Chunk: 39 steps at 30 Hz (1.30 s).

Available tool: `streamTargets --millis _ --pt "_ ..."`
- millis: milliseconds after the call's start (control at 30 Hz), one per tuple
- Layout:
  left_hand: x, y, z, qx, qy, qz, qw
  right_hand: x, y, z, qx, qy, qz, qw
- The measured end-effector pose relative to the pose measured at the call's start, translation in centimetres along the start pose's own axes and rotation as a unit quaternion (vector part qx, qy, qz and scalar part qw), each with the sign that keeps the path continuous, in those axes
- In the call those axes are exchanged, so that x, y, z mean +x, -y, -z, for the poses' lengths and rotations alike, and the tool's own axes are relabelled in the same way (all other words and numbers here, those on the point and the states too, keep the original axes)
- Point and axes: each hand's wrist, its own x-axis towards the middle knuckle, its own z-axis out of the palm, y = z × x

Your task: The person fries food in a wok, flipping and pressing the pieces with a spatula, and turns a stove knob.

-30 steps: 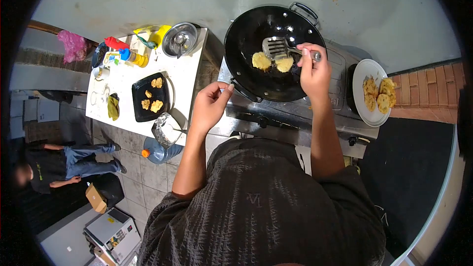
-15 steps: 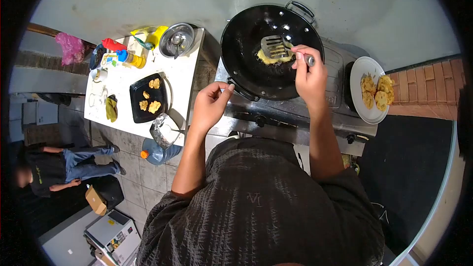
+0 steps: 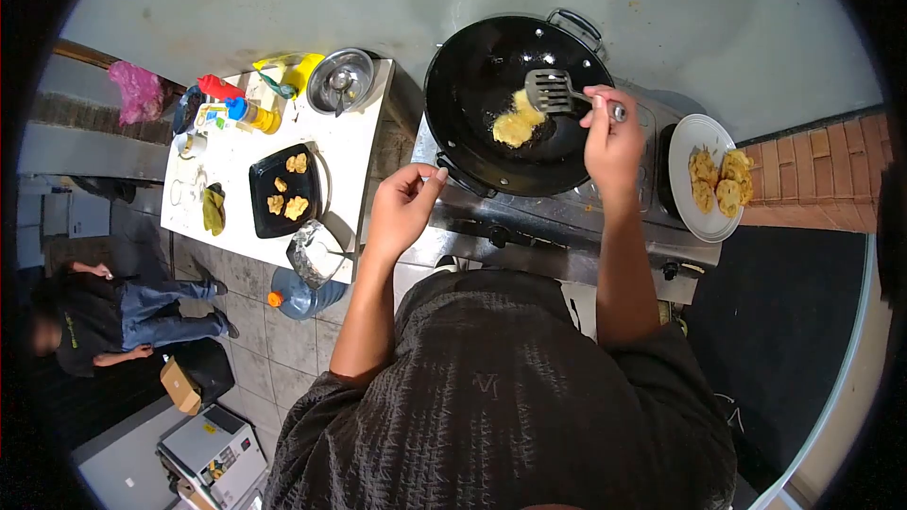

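Observation:
A black wok [image 3: 463, 66] stands on the stove, with a yellow fritter [image 3: 516, 125] lying in its oily bottom. My right hand [image 3: 616, 144] is closed round the handle of a slotted spatula [image 3: 548, 92], whose metal blade hovers just beside the fritter's upper right edge. At the near left rim, my left hand [image 3: 404, 208] has its thumb and fingers pinched on the wok handle [image 3: 465, 176]. To the right of the stove, a white plate [image 3: 703, 219] bears several cooked fritters [image 3: 731, 179].
The white table [image 3: 208, 217] at left carries a black tray [image 3: 274, 165] of fried pieces, a metal bowl [image 3: 351, 64] with a spoon, bottles and a foil-lined container [image 3: 316, 253]. A water jug [image 3: 304, 295] stands on the floor. Another person [image 3: 104, 321] stands farther left.
My right hand and the spatula have moved right, off the fritter, which now lies uncovered in the wok. My left hand stays at the wok handle.

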Motion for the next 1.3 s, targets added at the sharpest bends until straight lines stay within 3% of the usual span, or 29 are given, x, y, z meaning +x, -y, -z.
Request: streamTargets --millis 133,333,467,533,667,933,1067,1133,1300 --pt "-0.2 0.2 -0.5 0.007 -0.014 -0.005 1.0 -0.1 0.1 -0.5 -0.007 0.028 0.024 0.999" --pt "-0.3 1.3 -0.4 -0.004 -0.027 -0.019 0.999 0.0 0.1 -0.6 -0.017 -0.011 -0.005 1.0" --pt "-0.5 0.8 -0.2 0.0 -0.025 -0.021 0.999 -0.1 0.2 -0.7 -0.037 0.003 0.048 0.998" --pt "-0.6 0.4 0.2 0.006 -0.015 -0.005 1.0 0.2 1.8 -0.3 -0.026 -0.017 -0.019 0.999" --pt "-0.4 1.2 0.3 0.007 -0.008 0.0 1.0 -0.4 1.5 -1.1 0.06 0.011 0.024 0.998" --pt "-0.3 1.2 0.2 -0.001 -0.025 -0.016 1.0 -1.5 1.9 0.0 -0.049 0.02 0.011 0.999" --pt "-0.2 1.3 0.3 -0.007 -0.003 -0.006 1.0 -1.4 2.9 -0.1 -0.035 0.053 -0.039 0.997" --pt "-0.4 0.6 0.2 0.001 0.001 0.001 1.0 -1.5 2.3 0.1 -0.062 0.048 -0.005 0.997" --pt "-0.5 0.2 0.3 0.012 0.009 0.019 1.0 -1.0 2.7 0.9 -0.072 0.007 -0.045 0.996"
